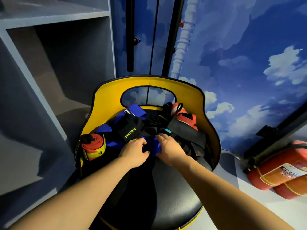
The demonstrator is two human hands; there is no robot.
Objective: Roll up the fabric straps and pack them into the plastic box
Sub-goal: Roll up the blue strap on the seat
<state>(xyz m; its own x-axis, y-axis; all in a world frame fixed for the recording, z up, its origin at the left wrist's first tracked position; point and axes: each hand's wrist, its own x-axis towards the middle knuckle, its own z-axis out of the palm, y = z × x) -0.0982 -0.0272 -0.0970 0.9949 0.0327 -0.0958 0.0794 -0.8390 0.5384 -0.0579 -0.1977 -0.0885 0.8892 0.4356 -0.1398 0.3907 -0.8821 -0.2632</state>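
Yellow chair shell (109, 90) noted as the largest item, its black seat (174, 193) filling the near centre. Grey shelving (54, 20) is seen at the left; a blue wall with painted clouds (249, 63) runs along the right, with red fire extinguishers (279, 170) laid at its foot. No plastic box can be made out anywhere.

A heap of fabric straps is piled at the far side of the seat, against the backrest. A rolled red and yellow strap (93, 147) is set at the heap's left edge. A black strap marked XUEYING (130, 131) lies just beyond the left hand, and a red and black strap (184, 117) is at the far right.

The blue strap (154, 145) is the piece being worked. It lies at the near edge of the heap, directly between the hands, and its long axis appears to run away to the far left under the black strap. Both hands are about equally near it.

The left hand (135, 151) is curled, and the strap's end looks pinched between thumb and fingers. The right hand (169, 146) is laid over the strap from the right, fingers bent on the cloth; a closed grip is judged likely but cannot be told for certain. Rolling is judged barely begun.
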